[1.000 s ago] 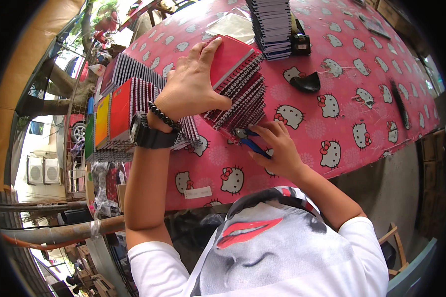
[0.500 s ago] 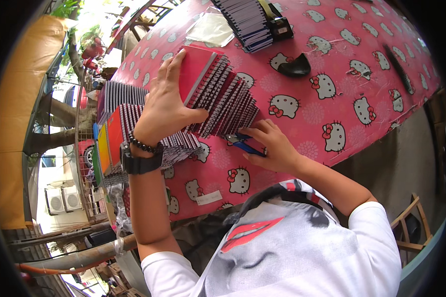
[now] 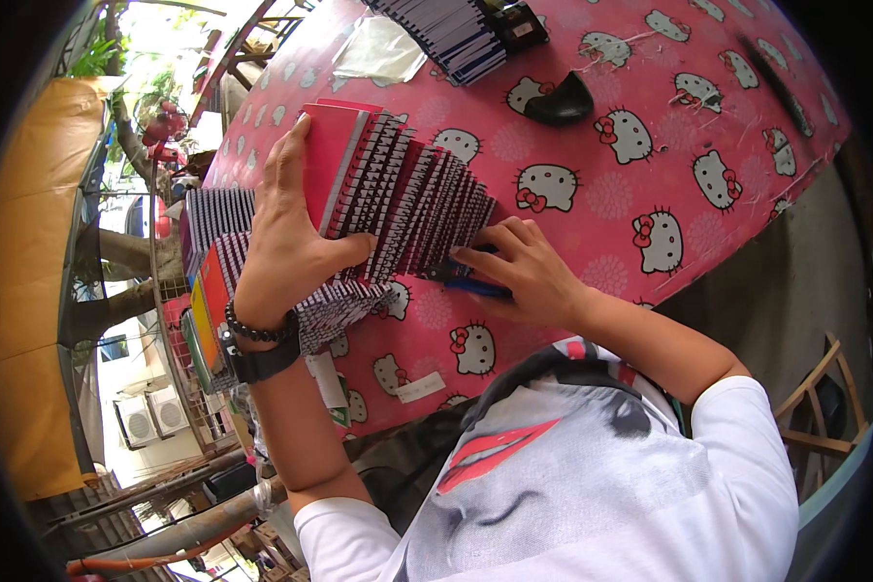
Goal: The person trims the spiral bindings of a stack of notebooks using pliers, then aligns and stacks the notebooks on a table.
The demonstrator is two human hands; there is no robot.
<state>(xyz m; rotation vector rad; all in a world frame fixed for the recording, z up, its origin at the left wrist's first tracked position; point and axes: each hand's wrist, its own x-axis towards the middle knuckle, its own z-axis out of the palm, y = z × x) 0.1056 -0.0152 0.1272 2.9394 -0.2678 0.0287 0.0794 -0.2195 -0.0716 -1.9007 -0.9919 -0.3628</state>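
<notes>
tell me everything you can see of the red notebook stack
The stack of red notebooks has a red top cover and metallic-looking wire coils facing right. It sits fanned in uneven steps on the pink patterned table. The left hand is spread against its top; the right hand holds blue-handled pliers close to its coils, contact unclear.

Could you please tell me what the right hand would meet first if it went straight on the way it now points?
The right hand, with the blue-handled pliers, would probably first meet the red spiral notebooks, at their bound edges; depth is unclear, so the pliers may be touching them.
</notes>
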